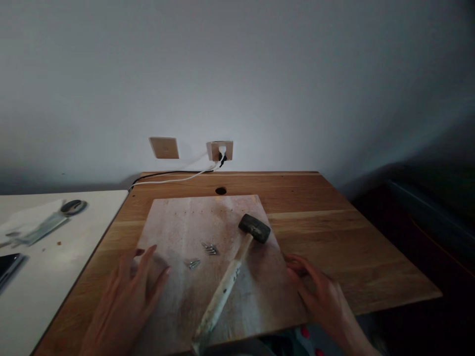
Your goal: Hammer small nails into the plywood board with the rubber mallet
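My left hand (128,291) lies flat on the left part of a worn wooden board (185,222), fingers spread and holding nothing. My right hand (319,291) rests at the board's right edge with its fingers stretched along that edge, nothing in them. Between the hands a mallet (232,274) lies diagonally on the board, its black head (254,228) toward the far right and its pale wooden handle pointing at me. A few small metal nails (210,248) and another small cluster of nails (193,264) lie on the board just left of the handle.
The board sits on a wooden desk (334,237) with a cable hole (220,190) at the back. A white table (55,267) on the left carries a metal tool (48,222) and a dark device (9,267). Wall sockets (219,150) hold plugs with cables.
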Demonstrator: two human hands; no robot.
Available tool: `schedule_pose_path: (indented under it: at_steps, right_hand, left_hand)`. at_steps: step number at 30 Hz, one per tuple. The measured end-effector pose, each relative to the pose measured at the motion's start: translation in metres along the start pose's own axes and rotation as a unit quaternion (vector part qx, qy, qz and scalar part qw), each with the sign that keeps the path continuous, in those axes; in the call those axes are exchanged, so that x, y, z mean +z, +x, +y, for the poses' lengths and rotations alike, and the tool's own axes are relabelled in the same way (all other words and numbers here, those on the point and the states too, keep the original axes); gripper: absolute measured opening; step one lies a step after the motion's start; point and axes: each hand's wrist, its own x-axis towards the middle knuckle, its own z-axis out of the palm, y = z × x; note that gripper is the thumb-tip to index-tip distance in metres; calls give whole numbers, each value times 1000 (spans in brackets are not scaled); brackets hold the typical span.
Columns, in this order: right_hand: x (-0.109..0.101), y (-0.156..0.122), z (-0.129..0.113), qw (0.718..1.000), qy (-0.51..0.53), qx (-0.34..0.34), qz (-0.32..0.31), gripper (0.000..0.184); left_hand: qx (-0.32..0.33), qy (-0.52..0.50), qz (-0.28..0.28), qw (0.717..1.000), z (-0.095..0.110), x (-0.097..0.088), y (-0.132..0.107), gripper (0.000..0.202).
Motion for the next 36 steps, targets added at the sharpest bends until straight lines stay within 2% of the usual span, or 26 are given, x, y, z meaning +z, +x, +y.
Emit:
schedule_pose_path:
  at_steps: [3,5,8,11,13,15,17,18,20,22,25,27,31,36]
  right_hand:
    - [-25,0,32,997,-50,32,44,28]
    - [-39,-3,52,993,-83,51,68,29]
    - [-55,-11,75,988,-102,81,87,35]
    - [-60,-18,83,987,-97,98,79,37]
    - [-57,-20,81,987,-103,84,88,36]
    - [-50,-20,72,983,-127,55,125,38]
    - [-42,-18,59,975,-143,27,168,40]
    - [-38,-17,52,976,-135,19,169,40]
    - [-30,-15,36,987,-96,6,131,39]
    - [-23,-12,20,997,-51,0,53,41]
    - [-14,-6,-1,999,-14,4,-42,46]
    - [-9,0,-12,997,-1,6,-75,46]
    - [-4,10,-22,994,3,46,-101,36]
    - [-4,11,-19,993,30,74,-90,25]
  left_hand:
    - [69,7,22,997,33,9,5,56]
    - [117,-1,30,993,48,14,10,51]
    - [147,12,15,989,59,19,24,46]
    - [179,59,13,982,67,19,42,45]
    - [217,69,27,973,77,19,52,41]
    - [264,46,18,963,92,19,60,35]
    - [309,6,-25,951,109,21,67,30]
    - [327,-13,-55,943,117,22,71,30]
    - [344,-32,-109,932,133,25,80,34]
    - [342,-29,-154,927,145,29,91,42]
    - [333,-29,-209,919,158,33,108,47]
    - [336,-45,-237,910,163,35,117,48]
    - [341,-70,-249,904,166,41,129,63]
    - [353,-83,-232,902,161,48,145,48]
